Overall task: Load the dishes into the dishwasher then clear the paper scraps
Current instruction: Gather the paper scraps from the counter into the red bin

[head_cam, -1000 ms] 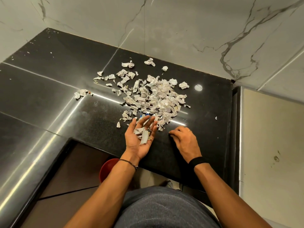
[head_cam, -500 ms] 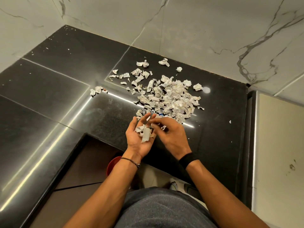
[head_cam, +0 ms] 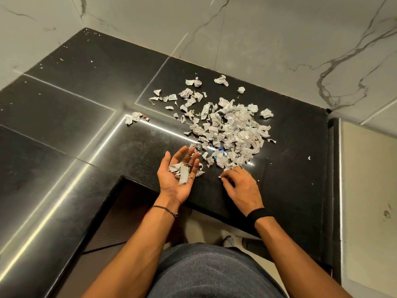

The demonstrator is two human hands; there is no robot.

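Right hand (head_cam: 240, 187) has moved off left hand (head_cam: 177, 177), pinching a paper scrap (head_cam: 221, 178)

Glossy black stone counter (head_cam: 64, 117) in a corner of white grey-veined marble walls (head_cam: 279, 39), streaked with light reflections.

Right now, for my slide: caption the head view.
Upturned left hand cradles torn white paper scraps; right hand pinches more off the glossy black counter.
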